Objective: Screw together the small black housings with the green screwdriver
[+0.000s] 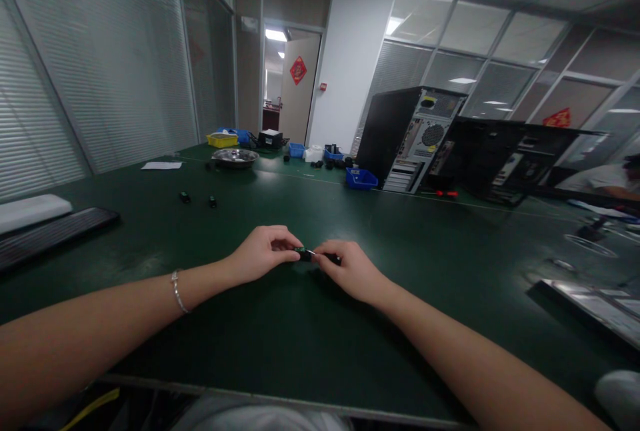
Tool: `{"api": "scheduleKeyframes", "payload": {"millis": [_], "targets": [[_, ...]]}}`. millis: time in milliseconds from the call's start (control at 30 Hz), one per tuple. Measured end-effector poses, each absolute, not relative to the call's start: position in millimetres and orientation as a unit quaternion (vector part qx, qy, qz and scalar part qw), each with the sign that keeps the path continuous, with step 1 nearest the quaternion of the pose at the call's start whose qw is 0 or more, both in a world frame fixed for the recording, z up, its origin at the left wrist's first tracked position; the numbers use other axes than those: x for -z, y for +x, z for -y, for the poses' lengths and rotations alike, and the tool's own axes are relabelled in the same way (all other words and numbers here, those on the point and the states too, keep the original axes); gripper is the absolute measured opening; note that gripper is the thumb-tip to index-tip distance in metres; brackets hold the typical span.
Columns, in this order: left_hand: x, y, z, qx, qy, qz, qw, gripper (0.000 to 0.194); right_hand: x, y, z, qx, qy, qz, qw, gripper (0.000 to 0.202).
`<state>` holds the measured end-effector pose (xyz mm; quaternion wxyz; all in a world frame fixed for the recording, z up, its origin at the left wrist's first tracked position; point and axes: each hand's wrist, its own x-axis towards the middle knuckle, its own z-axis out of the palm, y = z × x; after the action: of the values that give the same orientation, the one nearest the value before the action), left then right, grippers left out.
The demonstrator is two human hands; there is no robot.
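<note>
Near the middle of the green table (280, 324), my left hand (263, 252) pinches a small black part with a green board (303, 254) between thumb and fingers. My right hand (350, 268) is closed on a small tool with a dark handle (333, 258); its thin bright tip meets the right side of the part. Most of the handle is hidden by the fingers. Two similar small black and green pieces, one (185, 197) and another (213, 201), lie farther off to the left.
A keyboard (55, 238) lies at the left. Farther back are a metal bowl (235, 158), a yellow tray (223, 140) and a blue bin (361, 178). A computer tower (395, 131) stands behind at the right, near a monitor. A person (600, 181) sits at far right.
</note>
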<state>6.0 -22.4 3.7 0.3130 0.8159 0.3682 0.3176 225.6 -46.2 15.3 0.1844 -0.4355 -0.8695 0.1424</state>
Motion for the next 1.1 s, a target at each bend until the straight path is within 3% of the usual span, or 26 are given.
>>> {"api": "scheduleKeyframes", "payload": {"millis": [667, 833, 1100], "targets": [[-23.0, -49.4, -15.6, -0.167, 0.889, -0.42, 0.081, 0.016, -25.0, 233.3, 48.7, -0.074, -0.456, 0.873, 0.158, 0.024], [-24.2, -53.8, -16.0, -0.173, 0.882, -0.435, 0.053, 0.044, -25.9, 234.9, 48.9, -0.084, -0.454, 0.874, 0.151, 0.025], [-21.8, -49.6, -12.7, -0.147, 0.894, -0.421, 0.037, 0.017, -27.5, 233.0, 51.8, -0.09, -0.429, 0.889, 0.135, 0.022]]}}
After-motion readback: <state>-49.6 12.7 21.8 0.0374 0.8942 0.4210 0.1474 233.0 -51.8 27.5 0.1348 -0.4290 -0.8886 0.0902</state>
